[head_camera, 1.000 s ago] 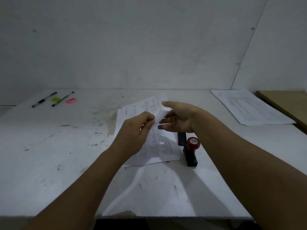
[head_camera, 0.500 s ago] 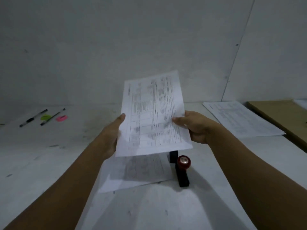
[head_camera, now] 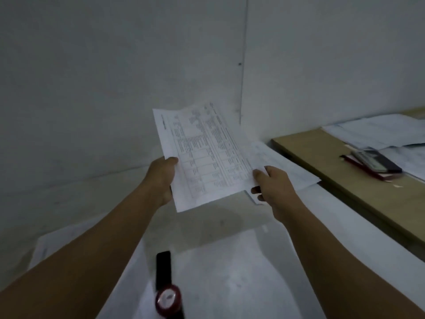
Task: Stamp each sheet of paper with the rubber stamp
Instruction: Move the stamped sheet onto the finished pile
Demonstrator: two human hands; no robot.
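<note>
Now the left hand (head_camera: 161, 178) and right hand (head_camera: 273, 183) each pinch a side edge of the printed sheet (head_camera: 207, 157); the paper pile (head_camera: 299, 171) lies just right of it (right hand nearer)

White printed sheet of paper (head_camera: 207, 157) with a table grid, held up tilted; left hand (head_camera: 161, 178) grips its left edge, right hand (head_camera: 273, 187) pinches its lower right corner. Red-topped round rubber stamp (head_camera: 167, 300) stands upright on the desk (head_camera: 230, 272), blurred. Other white sheets (head_camera: 289, 171) lie flat behind the held one.
</note>
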